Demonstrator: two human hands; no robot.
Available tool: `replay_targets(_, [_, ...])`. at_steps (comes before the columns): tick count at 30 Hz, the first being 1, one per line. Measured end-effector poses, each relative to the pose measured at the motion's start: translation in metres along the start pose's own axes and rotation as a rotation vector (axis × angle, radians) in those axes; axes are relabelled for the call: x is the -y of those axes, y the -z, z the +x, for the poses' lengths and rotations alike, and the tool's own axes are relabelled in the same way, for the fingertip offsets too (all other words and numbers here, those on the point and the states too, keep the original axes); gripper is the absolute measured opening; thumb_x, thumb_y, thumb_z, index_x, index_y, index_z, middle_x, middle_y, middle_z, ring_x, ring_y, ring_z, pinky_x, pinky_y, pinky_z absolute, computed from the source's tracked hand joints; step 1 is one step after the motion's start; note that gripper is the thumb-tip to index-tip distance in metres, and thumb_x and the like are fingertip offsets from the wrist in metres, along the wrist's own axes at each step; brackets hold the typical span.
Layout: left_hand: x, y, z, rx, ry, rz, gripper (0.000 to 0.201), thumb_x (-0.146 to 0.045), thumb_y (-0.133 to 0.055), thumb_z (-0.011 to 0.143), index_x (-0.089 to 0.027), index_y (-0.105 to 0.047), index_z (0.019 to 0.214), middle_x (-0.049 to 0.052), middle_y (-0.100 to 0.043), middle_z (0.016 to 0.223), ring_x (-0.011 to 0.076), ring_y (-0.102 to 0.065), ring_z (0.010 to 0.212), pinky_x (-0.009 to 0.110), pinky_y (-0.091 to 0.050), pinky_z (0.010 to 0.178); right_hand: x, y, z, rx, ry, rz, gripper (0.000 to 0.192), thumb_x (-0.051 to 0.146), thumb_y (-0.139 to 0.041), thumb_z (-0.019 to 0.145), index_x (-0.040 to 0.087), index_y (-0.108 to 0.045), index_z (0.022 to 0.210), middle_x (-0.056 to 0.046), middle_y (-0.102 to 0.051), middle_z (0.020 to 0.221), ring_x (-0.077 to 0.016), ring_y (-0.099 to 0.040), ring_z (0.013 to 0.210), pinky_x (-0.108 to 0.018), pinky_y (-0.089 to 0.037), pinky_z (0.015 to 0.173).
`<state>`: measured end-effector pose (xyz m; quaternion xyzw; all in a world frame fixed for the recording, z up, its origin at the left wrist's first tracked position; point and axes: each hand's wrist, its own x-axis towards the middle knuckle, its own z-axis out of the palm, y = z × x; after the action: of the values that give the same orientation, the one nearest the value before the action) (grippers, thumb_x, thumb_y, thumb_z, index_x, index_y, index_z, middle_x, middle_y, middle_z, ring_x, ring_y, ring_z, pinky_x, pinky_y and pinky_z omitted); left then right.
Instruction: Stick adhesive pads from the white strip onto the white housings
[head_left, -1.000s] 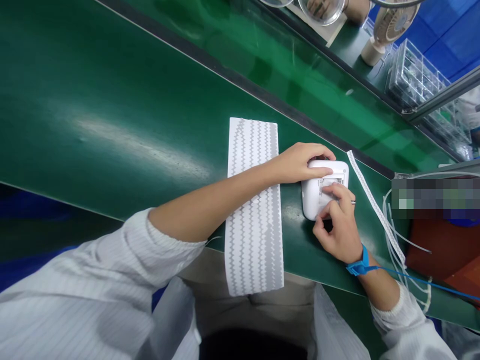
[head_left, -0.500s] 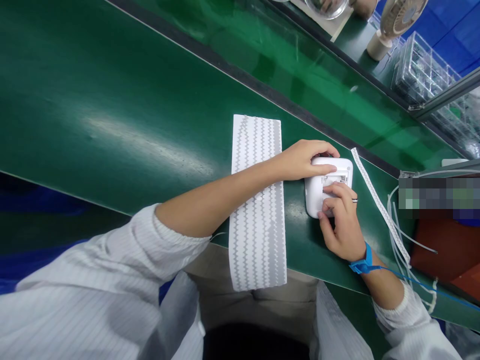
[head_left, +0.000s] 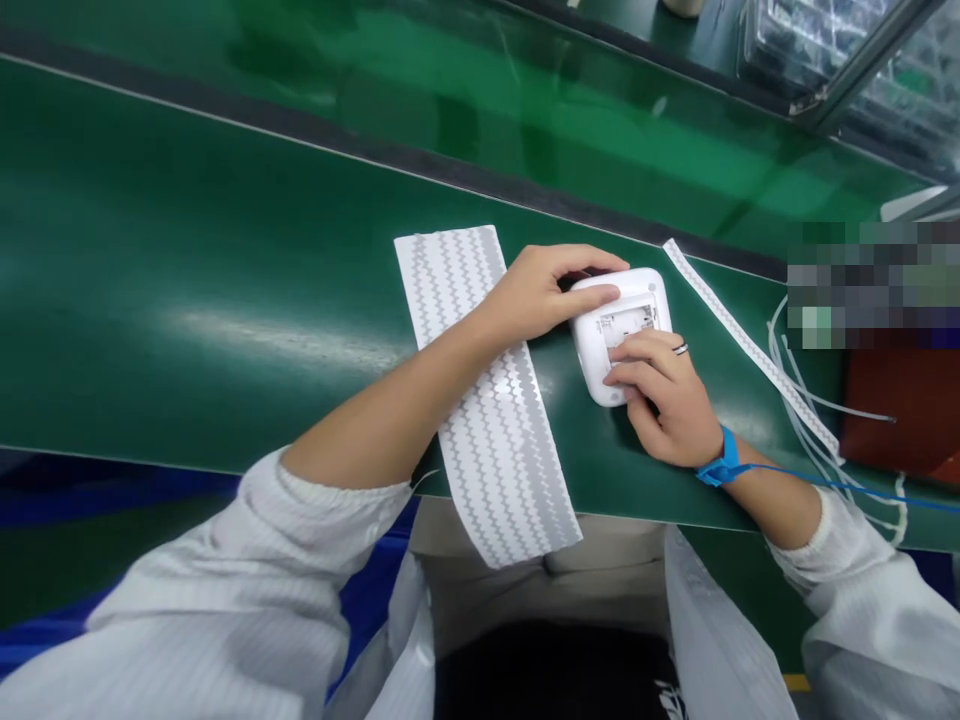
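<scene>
A small white plastic device [head_left: 600, 345] with rounded corners lies on the green work surface [head_left: 225, 260]. My left hand [head_left: 536, 290] grips its left and far edge, thumb on top. My right hand [head_left: 664, 395], with a ring and a blue wrist strap [head_left: 721, 462], presses its fingertips onto the label area in the device's recessed middle. A long white sheet with grey zigzag strips [head_left: 487, 400] lies under my left forearm and hangs over the table's near edge.
A narrow white zigzag strip [head_left: 750, 345] lies to the right of the device, beside loose white cords [head_left: 806, 400] and a red-brown tray [head_left: 900, 410]. A dark rail [head_left: 300, 130] divides the green surface. Clear plastic boxes [head_left: 810, 40] stand at the far right.
The view has shifted, so everything sits lower left and rotated. Both hands stay on the white device; my right fingers have slid a little along its label area.
</scene>
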<state>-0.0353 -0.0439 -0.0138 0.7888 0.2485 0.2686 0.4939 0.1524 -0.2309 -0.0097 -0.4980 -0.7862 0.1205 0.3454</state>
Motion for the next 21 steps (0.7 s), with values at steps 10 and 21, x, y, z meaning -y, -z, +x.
replay_targets(10, [0.006,0.004,-0.002,0.0,0.014,0.046,0.04,-0.054,-0.076,0.102,-0.029,-0.087,0.132,0.008,-0.085,0.142,0.032,-0.079,0.131,0.048,-0.064,0.116,-0.018,-0.001,-0.003,0.152,0.124,-0.059,0.037,0.007,-0.056,0.1,0.03,-0.086,0.104,-0.005,-0.082,0.132,-0.0303,-0.07,0.118,-0.053,-0.062,0.098])
replay_targets(21, [0.013,0.001,0.003,0.016,-0.013,0.007,0.045,-0.055,-0.076,0.101,-0.024,-0.085,0.133,0.011,-0.084,0.143,0.0289,-0.078,0.133,0.043,-0.062,0.117,-0.002,-0.001,-0.009,0.093,0.166,-0.007,0.039,0.008,-0.059,0.099,0.03,-0.082,0.12,-0.007,-0.079,0.134,-0.0334,-0.07,0.123,-0.059,-0.059,0.105])
